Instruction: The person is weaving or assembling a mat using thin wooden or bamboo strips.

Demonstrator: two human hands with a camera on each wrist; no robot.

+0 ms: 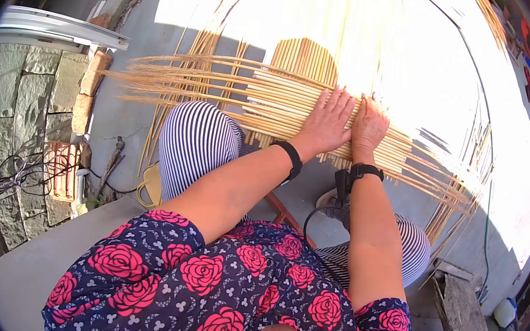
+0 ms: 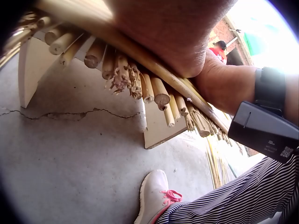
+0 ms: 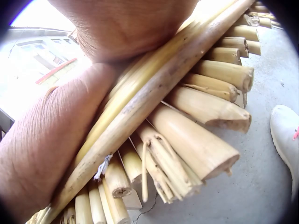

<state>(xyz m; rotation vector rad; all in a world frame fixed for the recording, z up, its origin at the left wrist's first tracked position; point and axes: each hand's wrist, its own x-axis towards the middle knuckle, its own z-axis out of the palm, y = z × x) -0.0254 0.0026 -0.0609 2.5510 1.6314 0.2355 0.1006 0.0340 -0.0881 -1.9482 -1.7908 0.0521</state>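
A mat of pale stalks (image 1: 272,104) lies crosswise in front of the knees, with long stalks running over it. My left hand (image 1: 329,122) rests on it, palm down, fingers extended and slightly spread. Close beside it, my right hand (image 1: 371,126) has its fingers bent over the stalks, gripping them. In the left wrist view, the heel of my left hand (image 2: 163,32) presses a lengthwise stalk (image 2: 154,67) above the cut ends. The right wrist view has my right hand (image 3: 128,28) against lengthwise stalks (image 3: 140,102); its fingertips are hidden there.
Feathery stalk tops (image 1: 148,70) stick out at the left. Loose stalks lie beyond and at the right (image 1: 457,200). A stone wall (image 1: 5,93), bricks (image 1: 92,74) and tangled cable (image 1: 22,177) are at the left, a wooden plank (image 1: 466,319) at lower right. A shoe (image 2: 154,191) stands below.
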